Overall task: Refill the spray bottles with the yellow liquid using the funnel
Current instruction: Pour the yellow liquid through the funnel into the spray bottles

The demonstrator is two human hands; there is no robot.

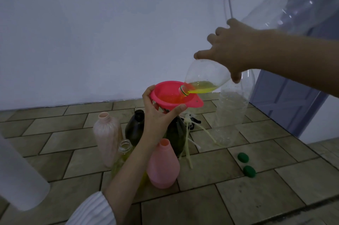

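Note:
My left hand (157, 114) grips a pink funnel (170, 96) from below, holding it over a dark bottle (176, 136) that my hand mostly hides. My right hand (233, 52) holds a large clear plastic bottle (207, 77) tipped neck-down into the funnel. Yellow liquid (201, 88) lies in the clear bottle's shoulder and runs out of its neck into the funnel bowl. A second dark bottle (134, 125) stands open just left of my wrist.
On the tiled floor (256, 197) stand a pale ribbed bottle (106, 133), a pink bottle (163, 166) and a small clear bottle (122, 155) with yellow liquid. An empty clear bottle (231, 114) stands to the right. Spray heads with tubes (189, 133) and two green caps (245, 164) lie nearby.

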